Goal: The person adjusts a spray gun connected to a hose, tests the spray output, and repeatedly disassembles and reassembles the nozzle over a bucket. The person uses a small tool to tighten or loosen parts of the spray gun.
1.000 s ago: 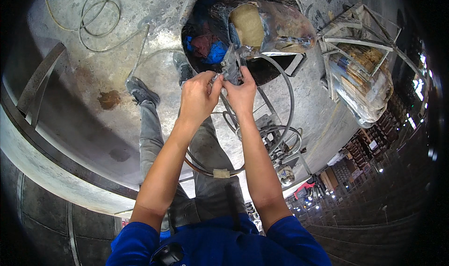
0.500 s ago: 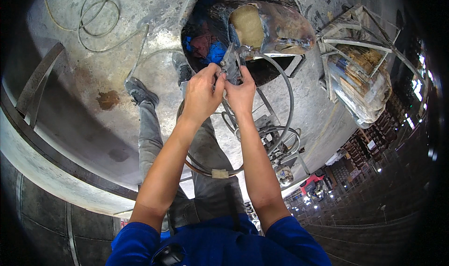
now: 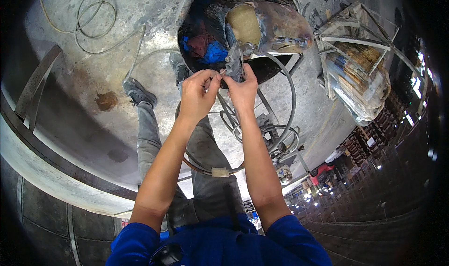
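Above the round opening (image 3: 262, 41) in the metal floor, my left hand (image 3: 196, 95) and right hand (image 3: 243, 90) meet, fingers pinched on a grey hose tool (image 3: 234, 60). Its hose (image 3: 287, 107) loops down beside my legs (image 3: 154, 135).

Both forearms stretch forward, left hand (image 3: 196, 95) and right hand (image 3: 241, 89) side by side, fingers (image 3: 213, 81) curled and pinched together.

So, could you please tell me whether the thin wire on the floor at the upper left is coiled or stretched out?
Coiled. The thin wire lies in overlapping loops on the grey floor, with loose tails trailing off.
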The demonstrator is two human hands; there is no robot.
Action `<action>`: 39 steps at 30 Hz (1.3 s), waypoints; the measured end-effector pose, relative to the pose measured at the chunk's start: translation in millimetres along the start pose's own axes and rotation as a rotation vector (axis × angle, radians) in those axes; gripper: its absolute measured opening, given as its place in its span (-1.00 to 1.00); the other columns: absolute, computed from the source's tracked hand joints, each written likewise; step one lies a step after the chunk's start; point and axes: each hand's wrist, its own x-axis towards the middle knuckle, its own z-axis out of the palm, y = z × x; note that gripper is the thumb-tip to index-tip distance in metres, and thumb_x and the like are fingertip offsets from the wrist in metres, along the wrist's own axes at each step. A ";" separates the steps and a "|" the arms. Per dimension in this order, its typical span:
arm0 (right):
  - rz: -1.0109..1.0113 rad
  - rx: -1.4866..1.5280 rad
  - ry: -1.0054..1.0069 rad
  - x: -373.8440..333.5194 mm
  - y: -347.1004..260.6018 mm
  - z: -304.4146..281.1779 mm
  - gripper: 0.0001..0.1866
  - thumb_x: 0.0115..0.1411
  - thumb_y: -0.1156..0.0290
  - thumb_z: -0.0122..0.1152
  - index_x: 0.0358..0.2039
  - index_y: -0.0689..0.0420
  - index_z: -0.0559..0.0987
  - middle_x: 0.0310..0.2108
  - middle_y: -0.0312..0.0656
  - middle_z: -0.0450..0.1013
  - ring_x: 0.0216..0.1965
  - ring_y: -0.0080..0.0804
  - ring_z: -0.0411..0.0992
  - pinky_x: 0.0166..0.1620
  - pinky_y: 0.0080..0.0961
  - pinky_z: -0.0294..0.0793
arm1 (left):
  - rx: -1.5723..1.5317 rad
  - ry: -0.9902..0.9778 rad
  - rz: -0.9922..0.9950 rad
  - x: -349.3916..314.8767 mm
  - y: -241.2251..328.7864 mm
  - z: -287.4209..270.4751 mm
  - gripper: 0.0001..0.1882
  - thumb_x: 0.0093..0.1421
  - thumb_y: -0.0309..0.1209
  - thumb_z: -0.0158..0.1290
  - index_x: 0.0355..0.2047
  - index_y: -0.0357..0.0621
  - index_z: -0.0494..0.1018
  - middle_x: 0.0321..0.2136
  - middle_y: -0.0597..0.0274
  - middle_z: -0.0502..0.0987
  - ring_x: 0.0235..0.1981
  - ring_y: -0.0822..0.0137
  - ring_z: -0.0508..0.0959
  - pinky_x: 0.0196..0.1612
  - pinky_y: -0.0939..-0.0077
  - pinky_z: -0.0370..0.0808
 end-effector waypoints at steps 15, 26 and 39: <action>0.109 0.118 -0.082 -5.0 -15.5 -1.6 -0.65 0.08 0.38 0.59 -0.24 0.26 0.59 -0.47 -0.21 0.63 -0.60 -0.58 0.47 -0.54 -0.49 0.43 | -0.521 -0.137 -0.320 6.3 -10.8 -3.7 -0.89 0.43 -0.50 0.19 -0.08 -0.23 0.63 -0.59 0.53 0.44 -0.61 0.63 0.26 -0.53 0.64 0.21; 0.101 0.161 -0.093 -7.4 -17.1 2.3 -0.63 0.06 0.39 0.54 -0.22 0.29 0.57 -0.52 -0.18 0.57 -0.63 -0.54 0.47 -0.56 -0.45 0.41 | -0.953 -0.137 -0.546 7.2 -8.2 3.9 -0.73 0.41 -0.34 0.27 0.03 -0.20 0.66 -0.62 0.60 0.34 -0.66 0.70 0.14 -0.60 0.66 0.05; 0.130 0.207 -0.151 -7.7 -21.4 0.4 -0.67 0.18 0.45 0.53 -0.12 0.21 0.57 -0.45 -0.32 0.54 -0.66 -0.70 0.35 -0.65 -0.64 0.24 | -0.841 -0.108 -0.474 1.7 -18.5 7.8 -0.69 0.39 -0.32 0.30 0.06 -0.21 0.68 -0.58 0.57 0.43 -0.61 0.69 0.21 -0.56 0.65 0.11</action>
